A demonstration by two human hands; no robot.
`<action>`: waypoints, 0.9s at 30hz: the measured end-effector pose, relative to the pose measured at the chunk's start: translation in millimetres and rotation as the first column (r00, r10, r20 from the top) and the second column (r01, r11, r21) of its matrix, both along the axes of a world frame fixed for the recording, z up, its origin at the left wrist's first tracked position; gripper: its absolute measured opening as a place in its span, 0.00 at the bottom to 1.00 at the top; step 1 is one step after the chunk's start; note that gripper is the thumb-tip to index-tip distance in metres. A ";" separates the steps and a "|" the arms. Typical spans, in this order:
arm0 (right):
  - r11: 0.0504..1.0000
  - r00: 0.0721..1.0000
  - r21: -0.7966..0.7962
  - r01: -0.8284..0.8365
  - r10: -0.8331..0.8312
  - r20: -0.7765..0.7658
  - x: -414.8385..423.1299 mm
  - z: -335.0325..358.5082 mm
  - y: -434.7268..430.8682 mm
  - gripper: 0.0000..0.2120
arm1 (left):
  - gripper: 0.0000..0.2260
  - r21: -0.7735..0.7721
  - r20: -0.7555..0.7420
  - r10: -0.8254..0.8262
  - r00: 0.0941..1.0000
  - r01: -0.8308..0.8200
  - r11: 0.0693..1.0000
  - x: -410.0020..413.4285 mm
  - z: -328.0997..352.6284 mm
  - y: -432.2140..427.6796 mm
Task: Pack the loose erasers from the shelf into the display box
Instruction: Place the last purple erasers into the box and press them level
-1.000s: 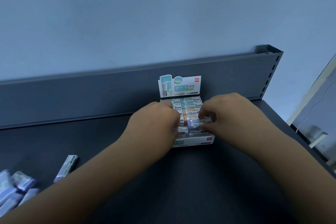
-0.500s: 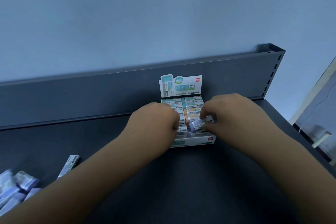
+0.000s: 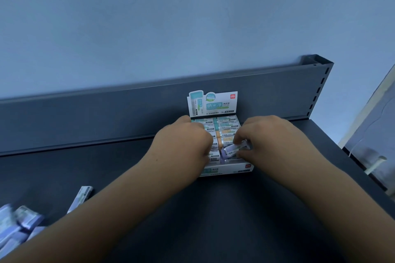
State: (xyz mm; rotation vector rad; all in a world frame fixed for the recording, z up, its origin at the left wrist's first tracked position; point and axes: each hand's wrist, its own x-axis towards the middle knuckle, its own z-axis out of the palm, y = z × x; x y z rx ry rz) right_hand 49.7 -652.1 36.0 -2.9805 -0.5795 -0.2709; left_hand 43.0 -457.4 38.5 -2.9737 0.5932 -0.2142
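The right hand (image 3: pixel 275 141) pinches an eraser (image 3: pixel 234 150), tilted to wedge into the box (image 3: pixel 226 170) at the back edge of the shelf (image 3: pixel 213 209). The left hand (image 3: pixel 183 145) covers the box's left side, likely steadying it; I cannot tell its grip.

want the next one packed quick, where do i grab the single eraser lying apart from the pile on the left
Probably pinch the lone eraser across its two long sides, towards the far end, coming straight down from above. It lies flat on the shelf, long and slim, and its near end is hidden.
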 end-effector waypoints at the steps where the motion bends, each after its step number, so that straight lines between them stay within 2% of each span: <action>1: 1.000 1.000 0.001 0.003 -0.003 0.000 0.0 0.1 -0.1 0.10 | 0.07 -0.023 0.002 -0.003 1.000 0.003 1.000 0.1 -1.4 0.8; 4: 1.000 1.000 0.006 0.011 -0.011 -0.001 -1.1 -0.8 1.3 0.08 | 0.07 -0.073 -0.036 -0.013 0.999 0.010 0.997 -0.5 -3.7 0.8; 8: 1.000 1.000 -0.012 0.023 -0.024 -0.019 -4.8 0.0 4.0 0.07 | 0.10 -0.046 -0.057 -0.045 0.997 0.042 0.998 -0.7 -4.0 -0.6; 13: 0.992 0.998 -0.115 0.054 -0.058 -0.034 -8.4 4.2 6.3 0.07 | 0.10 -0.032 -0.044 -0.054 0.998 0.052 0.998 -1.2 -3.0 -0.2; 16: 0.986 0.998 -0.157 0.045 -0.053 -0.042 -8.7 6.0 7.9 0.08 | 0.16 -0.001 -0.063 -0.070 0.995 0.071 0.998 -3.8 -1.3 0.5; 20: 0.982 0.998 -0.185 0.033 -0.043 -0.049 -10.1 7.2 7.6 0.11 | 0.25 0.065 -0.140 -0.098 0.985 0.108 0.992 -10.6 5.7 1.7; 24: 0.979 0.997 -0.203 -0.002 -0.014 -0.075 -15.6 7.7 8.4 0.19 | 0.26 0.030 -0.286 -0.085 0.955 0.097 0.995 -13.6 10.9 8.4; 27: 0.980 0.994 -0.196 -0.029 0.008 -0.109 -23.5 10.8 10.1 0.25 | 0.28 0.033 -0.330 -0.075 0.941 0.091 0.995 -14.5 11.6 12.3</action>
